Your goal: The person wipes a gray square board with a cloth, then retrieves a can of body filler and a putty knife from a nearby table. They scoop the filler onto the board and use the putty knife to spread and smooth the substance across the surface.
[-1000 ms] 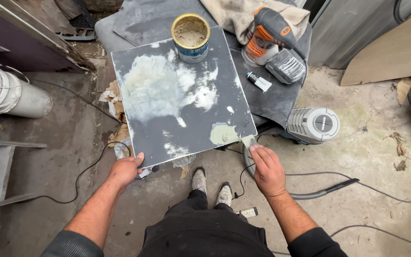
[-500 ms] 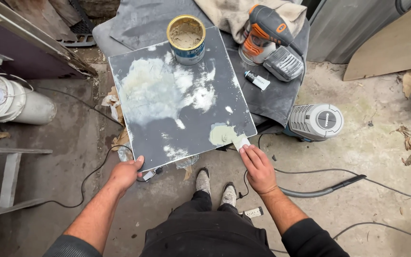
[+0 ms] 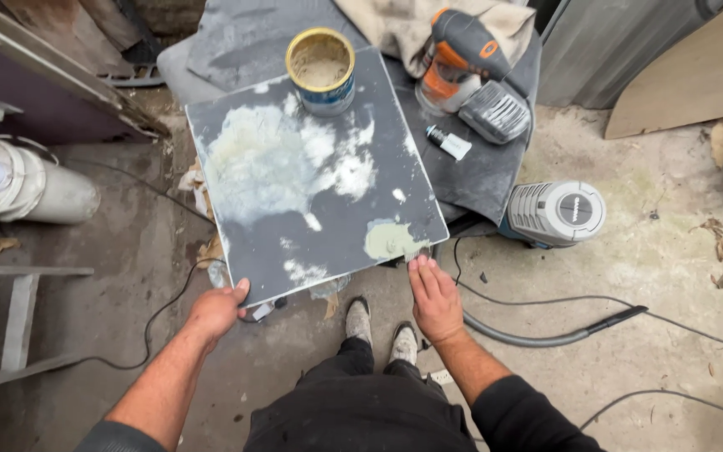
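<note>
A dark grey square panel (image 3: 378, 167) lies flat, smeared with pale filler patches. My left hand (image 3: 215, 310) grips its near left edge, thumb on top. My right hand (image 3: 434, 301) reaches the near right edge, and its fingertips press a small pale spreader (image 3: 417, 253), mostly hidden, against a greenish filler blob (image 3: 387, 240). An open can of filler (image 3: 321, 71) stands on the panel's far edge.
An orange and grey sander (image 3: 470, 75) and a small tube (image 3: 449, 144) lie on a dark cloth at the right. A grey vacuum unit (image 3: 556, 213) with a hose (image 3: 546, 335) sits on the concrete. A white pipe (image 3: 31, 188) lies at the left. My shoes (image 3: 360, 320) stand below the panel.
My right hand has slid a little left along the near edge, from the panel's corner to the greenish blob. My left hand keeps its hold on the edge.
</note>
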